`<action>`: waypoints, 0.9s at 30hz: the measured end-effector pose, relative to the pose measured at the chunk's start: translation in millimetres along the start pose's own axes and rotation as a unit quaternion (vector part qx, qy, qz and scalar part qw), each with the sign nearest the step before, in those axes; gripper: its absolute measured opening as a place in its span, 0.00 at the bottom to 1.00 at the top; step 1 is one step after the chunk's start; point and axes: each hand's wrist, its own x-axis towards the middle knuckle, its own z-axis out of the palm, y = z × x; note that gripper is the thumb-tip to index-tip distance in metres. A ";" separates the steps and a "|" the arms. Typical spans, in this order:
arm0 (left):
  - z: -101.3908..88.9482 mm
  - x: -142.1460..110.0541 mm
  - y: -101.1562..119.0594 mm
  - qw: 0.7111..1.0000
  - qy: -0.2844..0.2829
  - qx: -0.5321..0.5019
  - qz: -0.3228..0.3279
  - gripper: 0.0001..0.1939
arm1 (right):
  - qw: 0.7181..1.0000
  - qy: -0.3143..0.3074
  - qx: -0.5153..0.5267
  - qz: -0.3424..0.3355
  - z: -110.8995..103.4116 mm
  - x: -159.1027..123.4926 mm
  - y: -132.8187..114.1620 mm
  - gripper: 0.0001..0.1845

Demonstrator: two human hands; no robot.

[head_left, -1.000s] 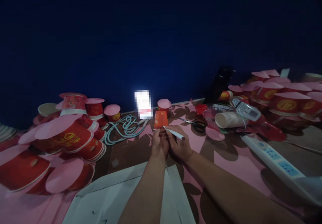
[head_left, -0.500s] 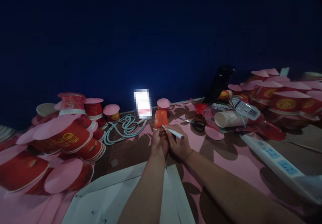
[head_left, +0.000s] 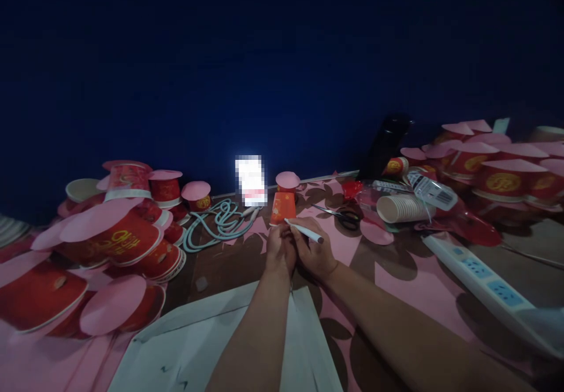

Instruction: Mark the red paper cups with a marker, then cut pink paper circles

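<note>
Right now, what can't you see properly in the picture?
All in the head view:
What, if anything, sits between the left hand and right hand: the fingers hide it.
Whether the white pen touches the orange-red cup: too small to tell.
What the bright rectangle shows: blurry squares cover it.
The pale stack: cut off by the left edge.
The barcode label: print too small.

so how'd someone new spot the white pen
Find the large whitish sheet at the bottom. Beyond it, the bare right hand, near an orange-red paper cup, grips the slim white pen. Unlike the cup, it's thin and dark-ended.
</note>
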 end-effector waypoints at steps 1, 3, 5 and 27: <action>0.2 0.1 0.1 1.000 0.000 -0.001 -0.005 0.04 | 1.000 0.002 0.001 0.000 0.1 0.0 0.0 0.14; 0.8 0.2 0.6 1.000 0.004 0.000 -0.026 0.05 | 1.000 0.000 0.000 0.003 0.3 0.0 0.1 0.14; 1.6 -0.2 1.3 0.999 0.012 0.004 -0.038 0.05 | 1.000 0.001 -0.001 0.006 0.4 0.0 0.5 0.13; 2.4 -2.4 0.7 0.999 -0.006 -0.014 -0.044 0.05 | 1.000 0.006 -0.005 0.009 -0.9 2.2 0.9 0.13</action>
